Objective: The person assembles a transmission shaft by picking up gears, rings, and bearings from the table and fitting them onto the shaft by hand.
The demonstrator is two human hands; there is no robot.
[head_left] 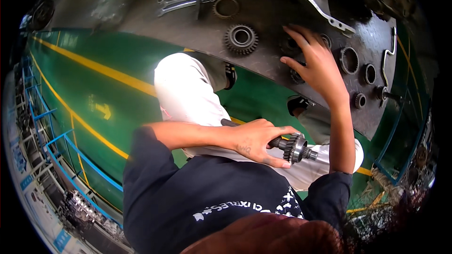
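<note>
My left hand (256,142) is closed around a metal gear shaft (296,148) and holds it over my lap. Its toothed end sticks out past my thumb and fingers, and the thin end of the shaft shows behind my wrist. Above the dark metal table (268,61), my right hand (310,59) is stretched out with thumb and fingers apart. A dark gear (288,44) lies between its thumb and fingertips, partly hidden. Another gear (296,76) sits below the thumb, partly covered by it. I cannot tell whether the fingers touch either one.
Left of my right hand lie a large gear (241,39), a thin ring (226,7) and several wrenches (181,3). To the right are a toothed ring (349,60), a smaller ring (369,73) and a small gear (359,100). A metal housing (325,14) spans the back.
</note>
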